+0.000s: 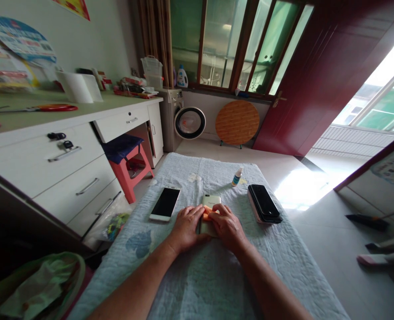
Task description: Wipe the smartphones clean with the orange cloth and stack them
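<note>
A gold-coloured smartphone [211,200] lies back side up on the cloth-covered table [197,284]. My left hand [187,227] is closed around its left edge, with the thumb near the bottom end. Between the fingers of my right hand [229,226] is an orange cloth [208,212], pressed against the phone's back. To the left rests a white smartphone [165,203], its dark screen up. On the right sits a stack of phones [264,203] with a black one on top. A small spray bottle [237,177] stands upright behind them.
A desk with drawers [83,178] runs along the left, with a red stool [130,166] beside it. At the back are a washing machine [172,118] with its door open and a round wooden tabletop [237,122]. A waste basket [78,266] is at lower left.
</note>
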`<state>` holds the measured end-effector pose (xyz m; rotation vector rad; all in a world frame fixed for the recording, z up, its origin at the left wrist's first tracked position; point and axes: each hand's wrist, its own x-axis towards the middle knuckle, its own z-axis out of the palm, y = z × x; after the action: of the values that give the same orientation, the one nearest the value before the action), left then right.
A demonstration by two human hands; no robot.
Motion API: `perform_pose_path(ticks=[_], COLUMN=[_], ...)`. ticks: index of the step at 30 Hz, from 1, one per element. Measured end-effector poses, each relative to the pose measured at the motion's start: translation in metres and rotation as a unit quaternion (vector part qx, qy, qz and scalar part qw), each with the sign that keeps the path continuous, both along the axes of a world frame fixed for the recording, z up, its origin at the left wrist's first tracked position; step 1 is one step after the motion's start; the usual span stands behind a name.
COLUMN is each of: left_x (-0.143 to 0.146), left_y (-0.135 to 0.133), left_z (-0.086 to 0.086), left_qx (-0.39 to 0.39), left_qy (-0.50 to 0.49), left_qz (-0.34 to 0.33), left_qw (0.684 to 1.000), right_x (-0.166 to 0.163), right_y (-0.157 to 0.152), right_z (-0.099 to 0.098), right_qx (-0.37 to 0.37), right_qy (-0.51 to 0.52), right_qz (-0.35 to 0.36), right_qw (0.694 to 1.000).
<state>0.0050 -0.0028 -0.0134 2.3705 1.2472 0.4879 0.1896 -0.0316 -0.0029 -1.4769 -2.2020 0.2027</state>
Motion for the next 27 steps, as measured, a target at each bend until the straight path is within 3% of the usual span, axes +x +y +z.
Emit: perform_pose_path(ticks=[8,18,27], left_x=[-0.001,0.000,0.001], left_y=[0.000,0.000,-0.001], left_z=[-0.003,0.000,0.002], left_qx=[0.012,-0.002,-0.006], left_qy=[-0.002,0.010,0.014], left_qz=[-0.003,0.000,0.006], left_qw=[1.000,1.000,1.000], right_x=[-0.003,0.006,0.012], right_y=[-0.004,0.007,0.017], right_z=[0.002,-0.001,-0.003], right_qx=[-0.022,-0.033,-0.018], right_qy=[-0.003,-0.066,-0.036], right_qz=[0.043,-0.006,-0.041], right_qw=[0.999,0.997,0.998])
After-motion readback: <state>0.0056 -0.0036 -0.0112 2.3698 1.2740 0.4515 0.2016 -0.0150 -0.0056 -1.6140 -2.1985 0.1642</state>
